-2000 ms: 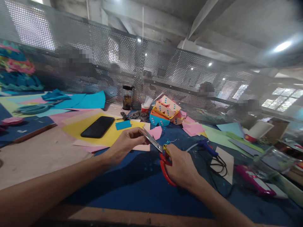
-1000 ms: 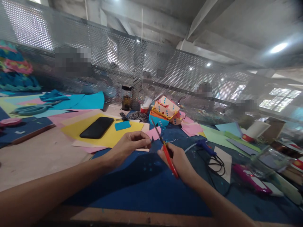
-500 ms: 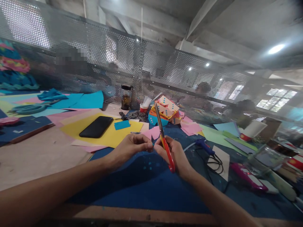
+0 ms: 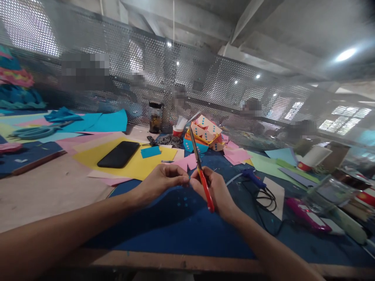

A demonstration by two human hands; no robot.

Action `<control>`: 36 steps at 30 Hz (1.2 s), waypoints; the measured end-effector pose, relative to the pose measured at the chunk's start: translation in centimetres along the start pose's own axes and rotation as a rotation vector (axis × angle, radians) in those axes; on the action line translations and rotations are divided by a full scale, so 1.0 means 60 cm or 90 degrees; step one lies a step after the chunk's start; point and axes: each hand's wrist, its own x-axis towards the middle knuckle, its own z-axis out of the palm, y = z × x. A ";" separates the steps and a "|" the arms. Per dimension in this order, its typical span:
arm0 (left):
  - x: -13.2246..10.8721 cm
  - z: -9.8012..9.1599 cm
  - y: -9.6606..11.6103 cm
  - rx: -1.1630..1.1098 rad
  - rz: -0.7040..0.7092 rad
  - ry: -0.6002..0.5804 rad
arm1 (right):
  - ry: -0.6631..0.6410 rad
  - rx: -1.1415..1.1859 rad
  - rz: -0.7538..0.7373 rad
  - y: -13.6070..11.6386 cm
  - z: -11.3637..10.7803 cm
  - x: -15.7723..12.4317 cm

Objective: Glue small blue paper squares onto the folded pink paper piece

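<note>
The wooden surface lay under scattered coloured paper, with a dark blue sheet spread nearest the person and a yellow sheet farther back carrying a black phone. Over the blue sheet the two hands met: the left hand had its fingertips pinched tight, anything between them too small to make out, just beside the right hand, which was closed around the red handles of the scissors, blades together and pointing up and away.
</note>
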 end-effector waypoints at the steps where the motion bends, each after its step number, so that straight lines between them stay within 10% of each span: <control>1: 0.000 0.000 0.001 0.002 0.000 -0.001 | 0.000 0.001 -0.001 -0.001 0.001 0.000; 36: -0.001 0.000 0.005 0.128 0.031 -0.007 | -0.036 -0.027 -0.012 0.027 -0.004 0.002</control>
